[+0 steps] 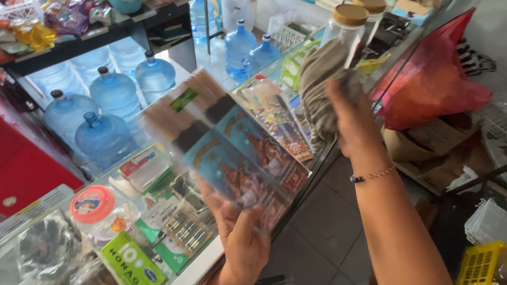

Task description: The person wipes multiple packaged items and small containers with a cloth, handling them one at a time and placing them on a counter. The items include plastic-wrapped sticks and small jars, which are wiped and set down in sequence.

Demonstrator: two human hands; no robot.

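The left hand [240,235] has its fingers clamped on a blurry stack of flat packets [229,149] above the glass surface [195,270], while the right hand [352,117] fingers squeeze a striped cloth [321,84], wiping there.

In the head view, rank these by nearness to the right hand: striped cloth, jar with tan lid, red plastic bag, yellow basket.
From the right hand:
1. Striped cloth, in its grip.
2. Jar with tan lid, just above.
3. Red plastic bag, to the right.
4. Yellow basket, bottom right.

Blue water jugs [116,92], red bag [430,78]
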